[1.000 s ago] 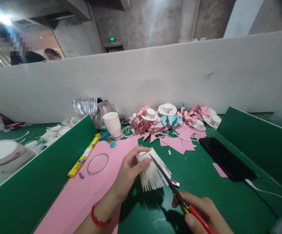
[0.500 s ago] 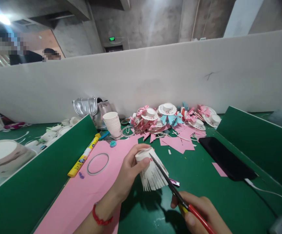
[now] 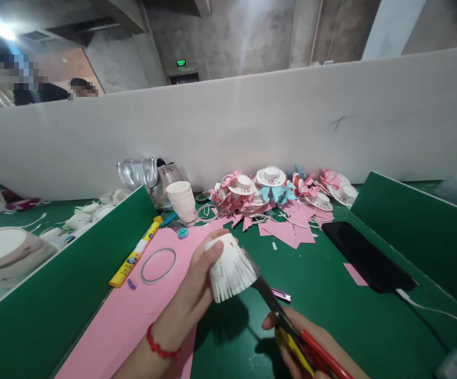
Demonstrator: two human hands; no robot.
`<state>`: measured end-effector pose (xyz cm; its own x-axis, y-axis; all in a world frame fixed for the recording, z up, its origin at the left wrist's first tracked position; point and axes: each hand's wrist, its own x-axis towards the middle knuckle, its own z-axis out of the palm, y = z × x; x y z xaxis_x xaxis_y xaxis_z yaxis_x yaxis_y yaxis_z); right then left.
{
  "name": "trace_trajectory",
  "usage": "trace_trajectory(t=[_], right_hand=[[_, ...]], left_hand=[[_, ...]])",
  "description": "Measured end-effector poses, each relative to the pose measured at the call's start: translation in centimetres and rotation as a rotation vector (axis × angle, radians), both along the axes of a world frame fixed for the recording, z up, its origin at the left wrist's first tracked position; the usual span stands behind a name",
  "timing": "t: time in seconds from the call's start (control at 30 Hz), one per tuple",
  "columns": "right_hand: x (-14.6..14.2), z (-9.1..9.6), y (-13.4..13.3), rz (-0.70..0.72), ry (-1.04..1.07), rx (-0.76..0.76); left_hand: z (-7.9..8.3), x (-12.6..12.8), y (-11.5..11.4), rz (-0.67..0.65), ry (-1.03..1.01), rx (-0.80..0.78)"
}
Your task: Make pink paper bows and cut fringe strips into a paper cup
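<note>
My left hand (image 3: 194, 287) grips a white paper cup (image 3: 228, 267) by its base, held upside down, its wall cut into thin fringe strips. My right hand (image 3: 291, 345) at the bottom edge holds red and yellow handled scissors (image 3: 287, 327). Their blades are spread and the tips meet the cup's fringed rim on its right side. Both hands hover above the green table (image 3: 331, 310), with a long pink paper sheet (image 3: 133, 310) under my left wrist.
A yellow glue stick (image 3: 133, 256), a wire ring (image 3: 158, 265), stacked paper cups (image 3: 181, 201) and a silver bag (image 3: 145, 173) lie to the left rear. Finished cup decorations with pink and blue bows (image 3: 276, 192) pile at the back. A black phone (image 3: 366, 256) with cable lies right. Green dividers flank both sides.
My left hand has turned and lifted the cup leftward. The scissors have opened wider, showing the yellow handle, and their tips now sit at the cup's lower right rim.
</note>
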<state>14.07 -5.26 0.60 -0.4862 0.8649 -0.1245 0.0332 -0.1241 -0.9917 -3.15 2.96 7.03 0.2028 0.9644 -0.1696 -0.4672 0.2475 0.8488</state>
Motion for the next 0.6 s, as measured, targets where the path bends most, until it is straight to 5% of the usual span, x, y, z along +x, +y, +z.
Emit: trace_trajectory(t=[0.17, 0.6], right_hand=[[0.05, 0.26, -0.12, 0.064, -0.04, 0.007], [-0.21, 0.22, -0.44, -0.043, -0.077, -0.003]], left_hand=[[0.09, -0.22, 0.48, 0.089, -0.009, 0.011], [0.38, 0.03, 0.01, 0.009, 0.051, 0.078]])
